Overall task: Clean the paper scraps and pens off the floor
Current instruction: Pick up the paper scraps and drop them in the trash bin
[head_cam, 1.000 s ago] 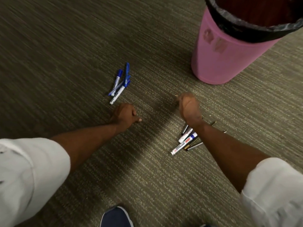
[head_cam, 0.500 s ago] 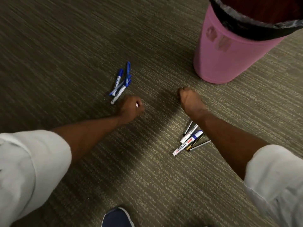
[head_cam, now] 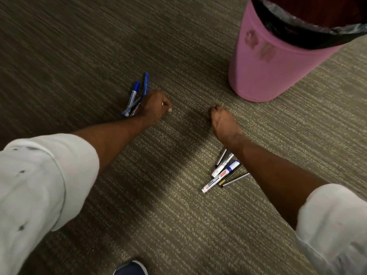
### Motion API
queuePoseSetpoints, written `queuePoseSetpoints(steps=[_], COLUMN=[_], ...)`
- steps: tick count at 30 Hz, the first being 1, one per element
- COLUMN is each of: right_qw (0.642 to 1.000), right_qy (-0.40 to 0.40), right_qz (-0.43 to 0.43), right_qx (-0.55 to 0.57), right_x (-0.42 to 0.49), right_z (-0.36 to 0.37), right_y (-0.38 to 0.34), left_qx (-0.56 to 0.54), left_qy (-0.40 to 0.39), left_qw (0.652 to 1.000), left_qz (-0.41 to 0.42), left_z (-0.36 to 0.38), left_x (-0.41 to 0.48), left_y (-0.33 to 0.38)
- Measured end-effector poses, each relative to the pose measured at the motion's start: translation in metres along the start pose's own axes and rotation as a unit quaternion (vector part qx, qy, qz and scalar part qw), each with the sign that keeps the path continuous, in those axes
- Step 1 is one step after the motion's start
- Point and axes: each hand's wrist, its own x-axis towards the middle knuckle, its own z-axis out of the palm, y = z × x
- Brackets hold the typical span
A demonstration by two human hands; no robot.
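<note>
Several blue pens (head_cam: 136, 95) lie in a small heap on the carpet left of centre. My left hand (head_cam: 155, 108) is curled into a fist right beside them and covers their right-hand ends. A pale speck shows at its fingertips; I cannot tell whether it is a scrap. A second heap of whiteboard markers and thin pens (head_cam: 224, 173) lies under my right forearm. My right hand (head_cam: 222, 124) is beyond that heap, fingers bunched and pointing down onto the carpet. Nothing is visible in it.
A pink waste bin (head_cam: 268, 62) with a black liner stands at the upper right, a short way past my right hand. The toe of a dark blue shoe (head_cam: 131, 268) shows at the bottom edge. Grey-green carpet (head_cam: 79, 46) fills the view.
Both hands have moved forward. The left hand went toward the blue pens and now overlaps them. The right hand moved off the marker heap toward the bin.
</note>
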Motion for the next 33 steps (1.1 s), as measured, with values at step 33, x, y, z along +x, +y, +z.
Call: queuePoseSetpoints(steps=[33], right_qw=[0.994], right_qy=[0.103], right_qz=[-0.001], right_qx=[0.037], right_x=[0.025], right_z=[-0.072], right_y=[-0.049], left_qx=[0.103], left_qy=[-0.122], left_qw=[0.986], left_qz=[0.044], left_z=[-0.041], left_x=[0.014], left_y=[0.040])
